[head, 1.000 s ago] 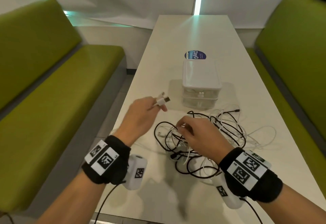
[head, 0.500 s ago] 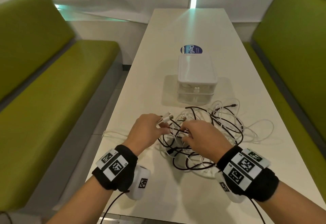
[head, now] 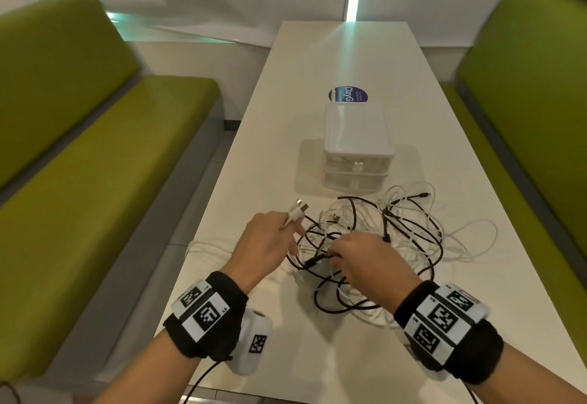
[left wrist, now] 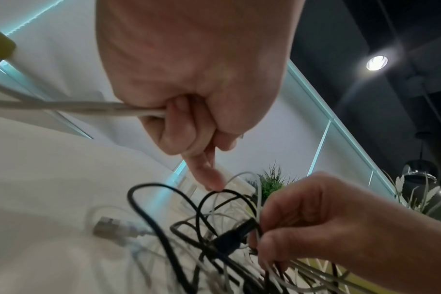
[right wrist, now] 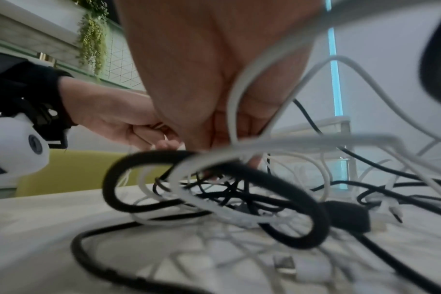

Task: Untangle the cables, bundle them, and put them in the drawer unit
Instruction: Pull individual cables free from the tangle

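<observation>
Light: bright, even, overhead | Glare: far table (head: 346, 41) | Shadows: soft | Blur: wrist-view cables (right wrist: 214, 199) | Edges: wide-angle bowed

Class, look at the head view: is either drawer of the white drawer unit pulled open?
No: both drawers of the white drawer unit sit flush with its front, and the tangled cables lie on the table before it.

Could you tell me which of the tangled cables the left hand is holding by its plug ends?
A white cable: the left hand pinches its two plugs above the table, while the other cables lie heaped.
</observation>
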The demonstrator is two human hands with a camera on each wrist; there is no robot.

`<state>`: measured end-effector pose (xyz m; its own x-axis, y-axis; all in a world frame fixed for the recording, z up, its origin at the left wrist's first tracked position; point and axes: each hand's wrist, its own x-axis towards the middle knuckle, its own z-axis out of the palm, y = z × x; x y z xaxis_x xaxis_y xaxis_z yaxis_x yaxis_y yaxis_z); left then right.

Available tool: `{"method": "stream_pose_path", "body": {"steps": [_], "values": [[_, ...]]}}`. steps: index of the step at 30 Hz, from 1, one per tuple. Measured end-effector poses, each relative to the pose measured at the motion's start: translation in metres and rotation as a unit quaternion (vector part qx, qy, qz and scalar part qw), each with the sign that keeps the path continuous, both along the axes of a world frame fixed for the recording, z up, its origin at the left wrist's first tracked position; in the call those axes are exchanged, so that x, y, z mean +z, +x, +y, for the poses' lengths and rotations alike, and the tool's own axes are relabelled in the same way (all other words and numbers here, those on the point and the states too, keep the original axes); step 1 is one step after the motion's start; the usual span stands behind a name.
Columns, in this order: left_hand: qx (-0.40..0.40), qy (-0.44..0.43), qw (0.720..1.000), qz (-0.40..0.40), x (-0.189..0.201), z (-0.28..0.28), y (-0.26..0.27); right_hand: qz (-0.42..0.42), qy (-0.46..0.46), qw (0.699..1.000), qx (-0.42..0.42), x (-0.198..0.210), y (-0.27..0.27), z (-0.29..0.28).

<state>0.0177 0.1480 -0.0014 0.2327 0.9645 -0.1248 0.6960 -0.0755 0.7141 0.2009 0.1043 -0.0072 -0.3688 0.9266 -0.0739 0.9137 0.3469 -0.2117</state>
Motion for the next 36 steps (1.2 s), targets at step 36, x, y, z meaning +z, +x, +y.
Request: {"method": "stream_pose_path", "body": {"steps": [36], "values": [[-0.032,0.180,0.954,-0.239,0.077,-0.008,0.004,0.337,0.064,0.939,-0.033,0.046,-0.006,0.020]]}}
